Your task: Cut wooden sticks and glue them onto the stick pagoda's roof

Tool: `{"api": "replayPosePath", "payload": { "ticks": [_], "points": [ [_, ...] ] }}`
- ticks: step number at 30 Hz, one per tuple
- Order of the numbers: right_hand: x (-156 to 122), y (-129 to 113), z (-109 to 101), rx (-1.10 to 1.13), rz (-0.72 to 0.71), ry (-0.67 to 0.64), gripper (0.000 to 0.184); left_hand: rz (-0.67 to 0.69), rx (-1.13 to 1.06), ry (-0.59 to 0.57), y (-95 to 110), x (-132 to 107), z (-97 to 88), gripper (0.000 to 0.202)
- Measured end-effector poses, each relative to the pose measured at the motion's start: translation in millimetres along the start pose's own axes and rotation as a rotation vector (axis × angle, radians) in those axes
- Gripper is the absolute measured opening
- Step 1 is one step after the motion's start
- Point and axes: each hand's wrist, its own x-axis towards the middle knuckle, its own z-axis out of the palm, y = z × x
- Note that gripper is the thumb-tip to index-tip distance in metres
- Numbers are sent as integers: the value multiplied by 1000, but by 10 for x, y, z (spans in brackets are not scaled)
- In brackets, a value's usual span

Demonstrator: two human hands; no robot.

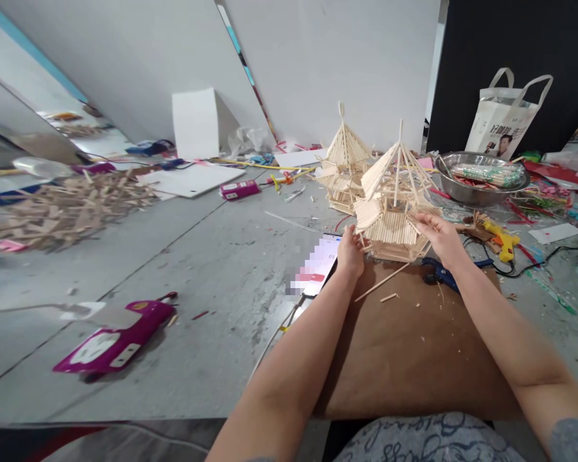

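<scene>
A small pavilion model of thin, pale wooden sticks (392,228) is at the far edge of the flat, matte brown sheet (414,359), its slatted lower roof flaring below a partly open, pointed frame with an upright spike. The left hand (351,253) has its fingers closed around the model's lower left edge; the right hand (440,236) pinches the roof's right edge, fingers narrow. Whether the model rests on anything is unclear. Beyond the sheet stands a second, more fully slatted, conical-roofed stick pavilion (344,154). A slender loose stick (383,281) lies at the sheet's far edge, a dark blue plastic-handled tool (440,274) near its far right corner, and a round, shiny metal bowl (481,196) farther beyond.
</scene>
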Motion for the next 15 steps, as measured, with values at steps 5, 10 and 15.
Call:
{"api": "replayPosePath", "payload": {
  "ticks": [5, 10, 15],
  "points": [
    [-19, 28, 10, -32, -36, -22, 37, -28, -27, -67, 10, 45, -16, 31],
    [-3, 65, -9, -67, -57, -58, 37, 25, 71, -5, -12, 17, 6, 46],
    [0, -43, -114, -283, -93, 5, 37, 161, 198, 128, -56, -66, 21, 50]
  ]
}}
